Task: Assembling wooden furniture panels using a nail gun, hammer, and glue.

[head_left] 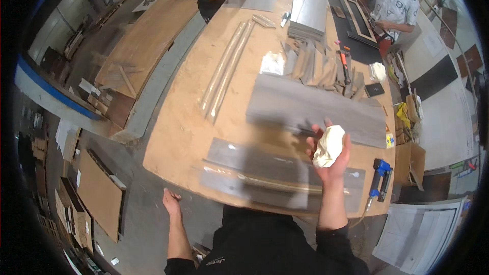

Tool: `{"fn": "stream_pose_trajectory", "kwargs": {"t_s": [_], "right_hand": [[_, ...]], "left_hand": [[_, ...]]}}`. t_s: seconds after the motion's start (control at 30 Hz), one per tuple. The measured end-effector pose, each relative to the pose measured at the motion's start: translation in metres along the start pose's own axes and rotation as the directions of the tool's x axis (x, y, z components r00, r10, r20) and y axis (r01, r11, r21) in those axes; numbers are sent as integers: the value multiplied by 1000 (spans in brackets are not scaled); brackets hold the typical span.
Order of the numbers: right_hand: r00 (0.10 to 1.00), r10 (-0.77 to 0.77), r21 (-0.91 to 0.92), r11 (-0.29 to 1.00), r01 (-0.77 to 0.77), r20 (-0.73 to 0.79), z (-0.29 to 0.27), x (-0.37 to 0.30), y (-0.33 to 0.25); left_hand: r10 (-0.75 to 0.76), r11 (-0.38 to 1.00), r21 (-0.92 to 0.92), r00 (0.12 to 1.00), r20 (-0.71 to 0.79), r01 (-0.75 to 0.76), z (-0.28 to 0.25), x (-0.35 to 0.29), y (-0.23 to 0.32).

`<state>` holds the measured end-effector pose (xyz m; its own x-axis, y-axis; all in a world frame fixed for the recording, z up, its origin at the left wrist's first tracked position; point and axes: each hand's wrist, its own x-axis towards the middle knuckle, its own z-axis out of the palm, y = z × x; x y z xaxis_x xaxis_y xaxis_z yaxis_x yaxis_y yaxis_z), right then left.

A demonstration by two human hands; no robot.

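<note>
On the upturned palm of my right hand [335, 165] rests a crumpled cream cloth [329, 146], its fingers and thumb curved round the sides. That hand is raised over the near right part of the wooden worktable [178, 117]. Below it lies a grey panel [219, 178] with a long, shiny brown strip [270, 182] across it. Farther back is a larger grey wood-look board [275, 97]. My left hand [172, 201] hangs off the table's near left edge, its fingers loosely bent and nothing visible in it.
A blue nail gun [379, 179] with a hose lies at the right edge. Several offcuts [316, 66], a red-and-black hammer [345, 69] and stacked grey boards [308, 10] sit farther back. Two long strips [226, 71] lie left. Two people [392, 5] stand at the far end.
</note>
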<state>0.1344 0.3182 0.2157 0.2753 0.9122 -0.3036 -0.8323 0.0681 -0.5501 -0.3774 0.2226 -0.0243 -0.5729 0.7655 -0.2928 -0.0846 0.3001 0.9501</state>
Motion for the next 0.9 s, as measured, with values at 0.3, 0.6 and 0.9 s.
{"fn": "stream_pose_trajectory", "kwargs": {"t_s": [0.3,0.6,0.9], "right_hand": [[985,115,-210,968,-141,-129,-45,195,82],[950,-215,-442,892,96,-228,30,339,81],[918,-381,-787,598,153,-111,-21,133,178]], "left_hand": [[-295,939,158,952,-82,304,-26,86,-30],[-8,999,44,961,-276,21,-47,189,-29],[354,910,329,884,-305,-251,21,163,106]]}}
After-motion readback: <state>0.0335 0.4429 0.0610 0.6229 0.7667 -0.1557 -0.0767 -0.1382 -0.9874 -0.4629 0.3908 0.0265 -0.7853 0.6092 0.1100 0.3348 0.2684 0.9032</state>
